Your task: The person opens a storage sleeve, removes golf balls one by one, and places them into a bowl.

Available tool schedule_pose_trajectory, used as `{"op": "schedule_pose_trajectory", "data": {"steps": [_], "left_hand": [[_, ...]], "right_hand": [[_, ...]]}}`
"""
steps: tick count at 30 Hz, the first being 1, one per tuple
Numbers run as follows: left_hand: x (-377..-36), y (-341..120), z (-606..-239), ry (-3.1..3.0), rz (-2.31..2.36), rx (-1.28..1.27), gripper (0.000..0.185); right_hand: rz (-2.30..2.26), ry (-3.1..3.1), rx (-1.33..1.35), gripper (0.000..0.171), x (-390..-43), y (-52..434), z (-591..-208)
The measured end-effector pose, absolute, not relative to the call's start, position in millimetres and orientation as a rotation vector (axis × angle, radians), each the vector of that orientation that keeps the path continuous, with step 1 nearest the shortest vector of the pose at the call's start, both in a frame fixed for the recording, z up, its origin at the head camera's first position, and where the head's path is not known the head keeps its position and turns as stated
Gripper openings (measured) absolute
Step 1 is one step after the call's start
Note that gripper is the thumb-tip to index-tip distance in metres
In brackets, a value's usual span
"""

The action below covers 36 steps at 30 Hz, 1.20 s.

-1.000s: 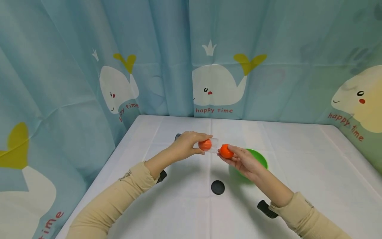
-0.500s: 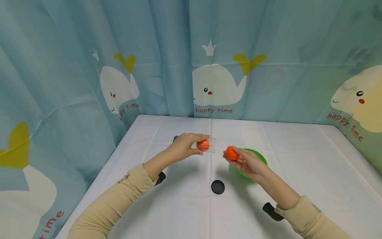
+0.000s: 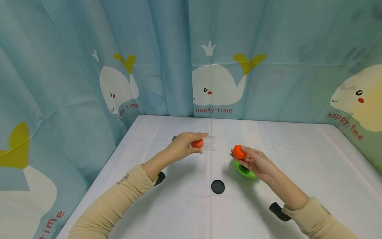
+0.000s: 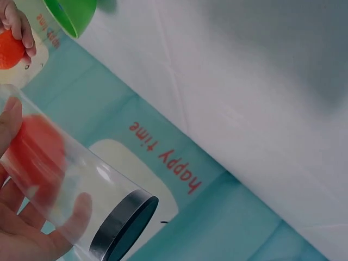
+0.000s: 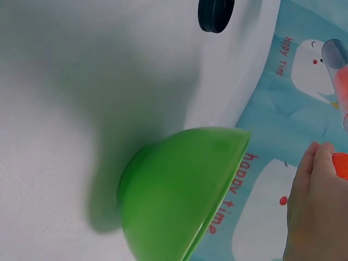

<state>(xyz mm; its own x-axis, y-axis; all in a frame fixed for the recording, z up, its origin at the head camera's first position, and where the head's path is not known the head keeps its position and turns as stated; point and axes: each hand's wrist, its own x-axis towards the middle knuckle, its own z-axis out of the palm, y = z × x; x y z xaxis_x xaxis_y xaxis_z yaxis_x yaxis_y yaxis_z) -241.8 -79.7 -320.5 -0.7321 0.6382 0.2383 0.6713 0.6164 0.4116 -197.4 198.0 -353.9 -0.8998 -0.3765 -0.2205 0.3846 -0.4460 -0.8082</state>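
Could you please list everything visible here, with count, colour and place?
clear tube: one, transparent with a dark end cap, held level above the table
orange ball in tube: one, orange, inside the clear tube
loose orange ball: one, orange, above the bowl
bowl: one, green, on the table
black lid: one, black, on the table
table: one, white cloth
curtain: pale blue, whale prints, behind
left hand: grips the clear tube
right hand: holds the loose orange ball
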Motion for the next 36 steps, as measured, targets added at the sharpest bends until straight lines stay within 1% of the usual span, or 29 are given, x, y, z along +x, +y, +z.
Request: {"op": "schedule_pose_trajectory", "data": {"steps": [8,16,21,26,29,30,31,34,36], "left_hand": [[-242.1,-82.2,-319.7,-2.797,-0.808,-1.104,0.062],[-240.8,-85.9,-322.2,-2.833,-0.872,-1.047,0.063],[-239.6,-88.5,-325.6,-2.839,-0.901,-1.028,0.064],[-239.0,-91.0,-329.0,-2.826,-0.927,-1.017,0.064],[-238.8,-92.6,-330.8,-2.823,-0.934,-1.020,0.064],[-238.6,-93.2,-331.3,-2.824,-0.938,-1.018,0.064],[-238.4,-93.7,-331.6,-2.825,-0.941,-1.015,0.064],[-238.0,-95.1,-332.3,-2.820,-0.949,-1.012,0.065],[-237.9,-95.8,-332.7,-2.818,-0.957,-1.007,0.066]], "right_hand": [[-2.347,1.323,0.022,0.015,-197.3,207.5,-354.8],[-2.346,1.387,0.045,0.011,-197.9,216.6,-356.8],[-2.332,1.464,0.054,0.014,-198.4,223.3,-360.4],[-2.293,1.630,0.040,0.018,-199.3,229.5,-363.0],[-2.200,1.839,0.035,0.012,-200.5,232.0,-364.1],[-2.149,1.924,0.034,0.014,-201.1,232.6,-364.5],[-2.090,2.011,0.036,0.021,-201.6,232.9,-364.7],[-1.894,2.257,0.043,0.050,-202.5,233.6,-365.2],[-1.790,2.377,0.041,0.061,-202.5,234.0,-365.5]]}}
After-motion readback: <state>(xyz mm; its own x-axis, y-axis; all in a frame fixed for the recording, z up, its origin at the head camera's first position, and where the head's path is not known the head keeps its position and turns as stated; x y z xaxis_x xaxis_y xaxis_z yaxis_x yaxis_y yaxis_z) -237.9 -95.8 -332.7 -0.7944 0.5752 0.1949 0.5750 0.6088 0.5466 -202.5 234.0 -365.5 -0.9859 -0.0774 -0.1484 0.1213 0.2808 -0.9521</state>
